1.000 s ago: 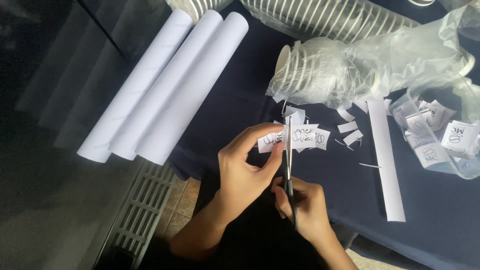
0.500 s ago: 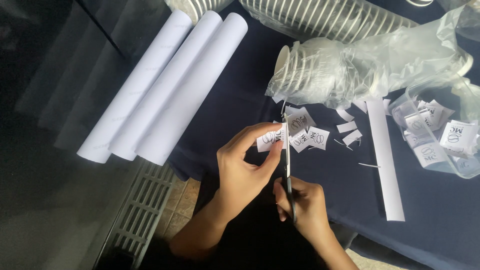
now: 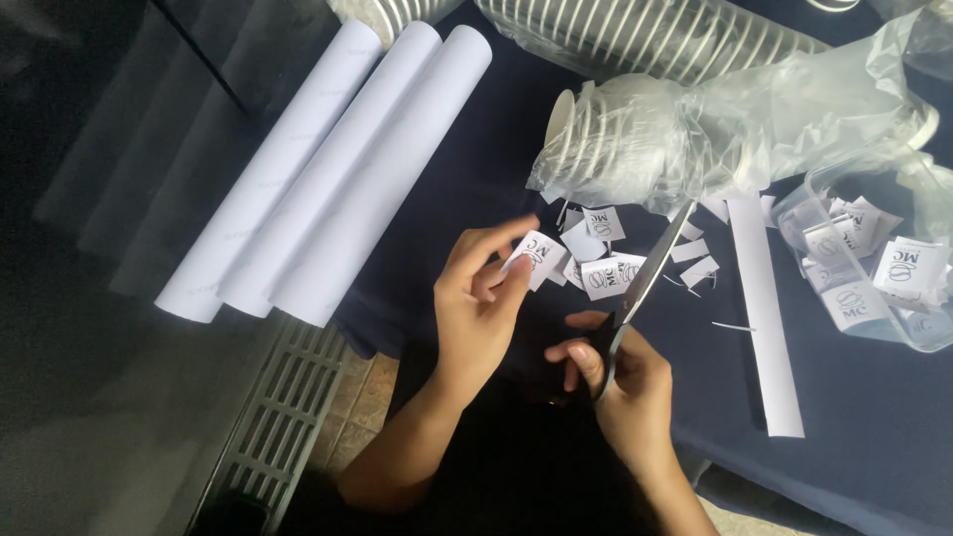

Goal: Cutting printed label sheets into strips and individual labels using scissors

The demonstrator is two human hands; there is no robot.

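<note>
The scissors point(image 3: 643, 283) sit in the right hand point(image 3: 620, 382), long axis tilted — tips aiming toward one o'clock at the bagged stack of paper cups point(image 3: 615, 139), handles low at seven. The left hand point(image 3: 481, 298) pinches a small cut label point(image 3: 536, 253) just left of the blades, fingers closed on it. Risk, as I judge it: those fingertips are near the edges, so a quick snip could nick them, or the tips could snag the plastic. More loose labels point(image 3: 606, 276) lie on the dark tabletop point(image 3: 874, 427), and a paper strip point(image 3: 764, 318) at three o'clock.
</note>
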